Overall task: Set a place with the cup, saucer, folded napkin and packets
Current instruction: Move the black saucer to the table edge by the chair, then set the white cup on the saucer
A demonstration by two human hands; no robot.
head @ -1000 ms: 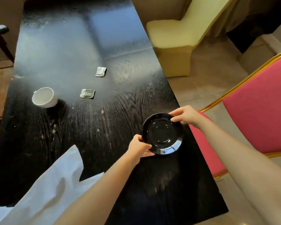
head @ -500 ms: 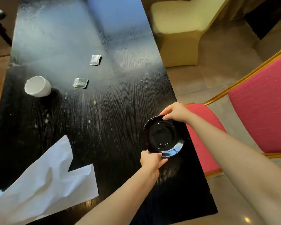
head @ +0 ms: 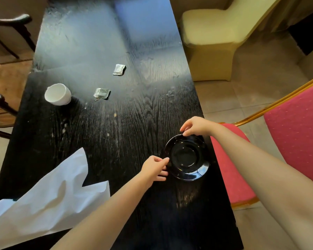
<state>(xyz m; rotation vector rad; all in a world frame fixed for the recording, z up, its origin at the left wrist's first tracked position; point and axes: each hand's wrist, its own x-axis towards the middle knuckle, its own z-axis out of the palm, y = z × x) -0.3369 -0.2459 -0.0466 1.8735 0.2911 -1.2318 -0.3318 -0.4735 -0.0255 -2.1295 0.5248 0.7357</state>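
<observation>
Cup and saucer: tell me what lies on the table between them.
Head view: only bare dark table between the white cup and black saucer. The nearer packet sits just off that line.

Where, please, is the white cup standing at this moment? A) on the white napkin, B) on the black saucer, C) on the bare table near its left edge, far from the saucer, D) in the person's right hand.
C: the white cup stands alone on the dark table near its left edge, while the black saucer sits by the right edge between the left hand and right hand.

Black saucer (head: 187,157) (both hands) on table (head: 126,127)
</observation>
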